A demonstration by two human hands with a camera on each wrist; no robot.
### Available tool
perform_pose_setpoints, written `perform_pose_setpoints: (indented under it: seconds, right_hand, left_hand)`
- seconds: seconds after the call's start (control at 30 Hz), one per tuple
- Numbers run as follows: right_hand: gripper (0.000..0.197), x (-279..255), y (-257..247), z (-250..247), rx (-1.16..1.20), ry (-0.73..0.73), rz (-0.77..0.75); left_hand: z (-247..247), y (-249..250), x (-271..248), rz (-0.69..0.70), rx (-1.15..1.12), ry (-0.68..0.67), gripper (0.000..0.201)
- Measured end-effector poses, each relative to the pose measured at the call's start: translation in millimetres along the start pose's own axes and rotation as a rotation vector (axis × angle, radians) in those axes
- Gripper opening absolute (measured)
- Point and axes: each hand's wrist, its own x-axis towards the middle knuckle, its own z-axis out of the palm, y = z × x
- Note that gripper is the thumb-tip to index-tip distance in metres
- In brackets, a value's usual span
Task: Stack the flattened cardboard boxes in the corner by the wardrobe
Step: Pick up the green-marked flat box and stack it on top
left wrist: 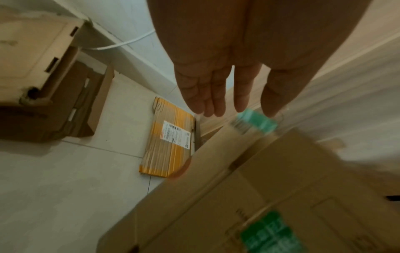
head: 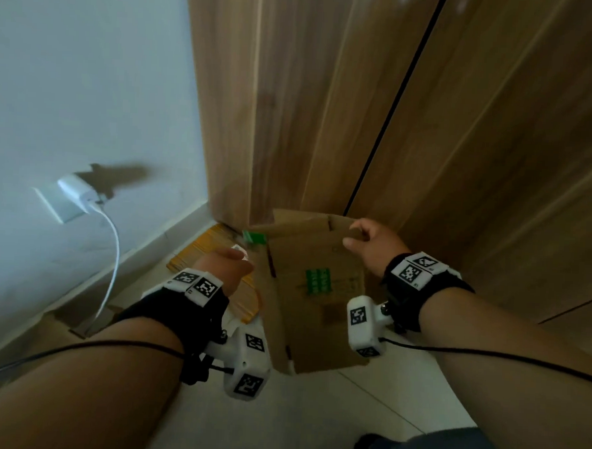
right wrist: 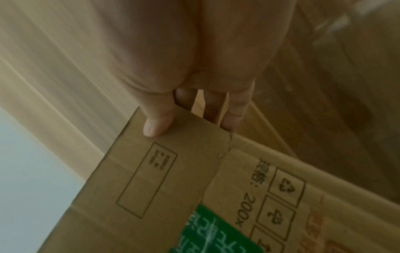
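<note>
The wardrobe (head: 328, 106) meets the wall at the corner, where 1 yellow flattened box (left wrist: 171, 145) already lies on the floor. The brown flattened box (head: 315, 294) hangs above it, tilted. The right hand (head: 372, 247) pinches its top edge, thumb on the face. The left hand (left wrist: 227, 68) is free, fingers straight. Step in hand: carry-in. Next: lower it flat onto the yellow one.
</note>
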Motion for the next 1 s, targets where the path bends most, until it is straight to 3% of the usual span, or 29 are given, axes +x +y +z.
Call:
perform_pose_setpoints:
  seconds: [0.13,0.2,0.4,0.6,0.77,0.93,1.0]
  right_hand:
    - [0.006,-23,-27,-8,0.275,0.088,-0.081]
    - [0.015,-36,-41,-9,0.396,0.114,-0.115]
    - [0.017,-67,-66,2,0.577,0.121,-0.146]
    - [0.017,-76,-67,23,0.681,0.080,-0.150]
    - [0.019,-68,-69,33,0.740,0.058,-0.186]
    - [0.016,-53,-66,39,0.798,0.083,-0.118]
    - [0.030,-49,-62,41,0.798,0.079,-0.064]
  left_hand:
    - [-26,6,-31,0.016,0.112,0.053,0.071]
    - [-40,6,-45,0.036,0.117,0.091,0.081]
    - [-67,8,-79,0.098,0.043,0.105,0.078]
    - [-82,-5,-91,0.059,0.144,0.168,0.099]
    - [-90,-15,-87,0.035,0.190,0.101,0.068]
    - [-89,-14,-78,0.049,0.096,0.172,0.054]
    - [-88,-10,-75,0.076,0.063,0.210,0.049]
